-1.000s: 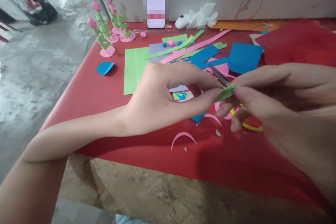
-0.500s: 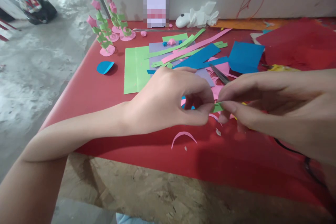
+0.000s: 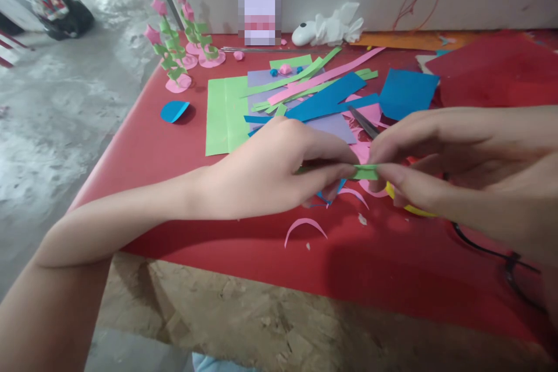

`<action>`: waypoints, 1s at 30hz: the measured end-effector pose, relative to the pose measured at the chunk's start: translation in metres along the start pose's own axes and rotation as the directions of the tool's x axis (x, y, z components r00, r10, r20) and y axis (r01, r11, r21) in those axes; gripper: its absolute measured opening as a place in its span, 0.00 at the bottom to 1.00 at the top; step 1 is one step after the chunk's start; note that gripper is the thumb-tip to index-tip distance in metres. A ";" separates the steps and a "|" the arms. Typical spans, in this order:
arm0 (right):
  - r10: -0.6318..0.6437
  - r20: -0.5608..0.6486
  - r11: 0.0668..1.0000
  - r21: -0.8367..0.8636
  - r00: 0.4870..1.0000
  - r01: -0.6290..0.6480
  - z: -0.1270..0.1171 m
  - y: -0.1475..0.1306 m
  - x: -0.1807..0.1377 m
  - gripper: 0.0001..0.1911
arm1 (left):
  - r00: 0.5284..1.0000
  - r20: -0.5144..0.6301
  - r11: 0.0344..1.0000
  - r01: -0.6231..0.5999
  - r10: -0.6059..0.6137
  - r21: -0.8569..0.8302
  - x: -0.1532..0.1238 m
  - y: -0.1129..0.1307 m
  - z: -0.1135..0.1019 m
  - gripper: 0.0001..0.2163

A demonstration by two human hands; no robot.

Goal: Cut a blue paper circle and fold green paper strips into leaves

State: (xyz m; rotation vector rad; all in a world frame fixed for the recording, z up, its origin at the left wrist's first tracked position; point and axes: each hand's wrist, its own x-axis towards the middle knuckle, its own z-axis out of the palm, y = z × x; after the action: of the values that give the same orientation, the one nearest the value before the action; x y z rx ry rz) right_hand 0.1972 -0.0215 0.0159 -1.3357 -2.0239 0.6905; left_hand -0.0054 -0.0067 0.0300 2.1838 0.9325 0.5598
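Between my two hands, above the near part of the red table, is a small folded green paper strip [image 3: 366, 172]. My left hand [image 3: 288, 163] pinches its left end between thumb and forefinger. My right hand [image 3: 436, 163] grips the other end between thumb and fingertips. Just behind the right fingers lie scissors [image 3: 365, 123], their blades showing and part of them covered by the hand. Under the hands are pink and blue paper scraps, and a curved pink paper sliver [image 3: 306, 222] lies closer to the table's front edge.
Blue strips [image 3: 331, 96], a pink strip [image 3: 322, 77] and green sheets [image 3: 224, 110] cover the table [image 3: 143, 145] behind my hands. Paper flowers [image 3: 172, 58] stand at the back left, near a blue paper disc [image 3: 174, 111]. A blue square [image 3: 408, 93] lies right.
Both hands have shifted slightly and the fingers have drawn a little apart, so more of the green strip shows between them. The things on the table have stayed in place.
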 end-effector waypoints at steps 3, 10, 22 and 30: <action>-0.085 0.032 0.994 -0.069 0.996 0.087 0.001 -0.001 0.001 0.02 | 0.998 0.070 0.998 -0.001 -0.003 0.058 -0.001 -0.002 0.001 0.12; 0.080 0.011 0.993 0.086 0.997 -0.080 0.004 -0.006 0.005 0.05 | 0.953 -0.130 0.910 -0.214 0.275 0.356 -0.004 -0.016 0.008 0.07; 0.092 0.213 0.985 0.125 0.973 -0.120 0.043 0.019 -0.009 0.05 | 0.979 0.188 0.997 0.074 -0.073 0.003 -0.009 -0.040 0.015 0.07; -0.173 0.211 0.983 -0.030 0.962 0.183 0.062 0.039 -0.017 0.06 | 0.974 0.197 0.988 0.089 -0.113 0.125 -0.012 -0.054 0.034 0.08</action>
State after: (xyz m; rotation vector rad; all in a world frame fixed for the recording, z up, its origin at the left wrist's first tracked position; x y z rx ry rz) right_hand 0.1811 -0.0295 -0.0567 -1.1294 -2.3081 0.7262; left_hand -0.0168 -0.0026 -0.0343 2.2308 0.9788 0.2336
